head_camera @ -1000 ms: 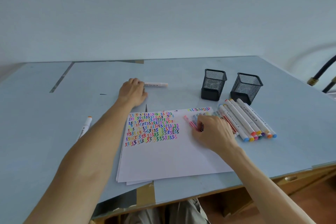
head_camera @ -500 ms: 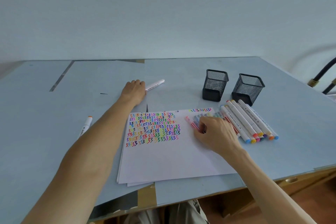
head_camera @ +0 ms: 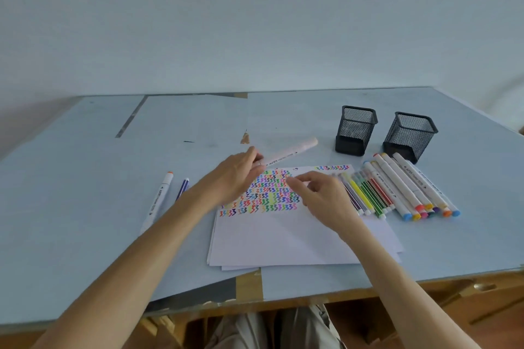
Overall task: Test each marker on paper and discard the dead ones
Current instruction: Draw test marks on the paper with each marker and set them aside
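Pinched in the left hand (head_camera: 236, 176), a white pale-pink-capped marker (head_camera: 286, 155) angles above the stack of white paper sheets (head_camera: 286, 238) with colourful zigzag marks.
Right hand (head_camera: 326, 198) hovers over the paper, fingers loosely curled, holding nothing visible. Two black wire-mesh pen cups (head_camera: 356, 130) (head_camera: 408, 136) stand upright behind the row of laid-out markers (head_camera: 397, 190); their contents cannot be made out.

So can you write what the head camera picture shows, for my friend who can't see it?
A person's left hand holds a white marker above scribble-covered paper, while the right hand reaches toward it. A row of markers lies right of the paper, before two black mesh cups. Two more pens lie to the left.
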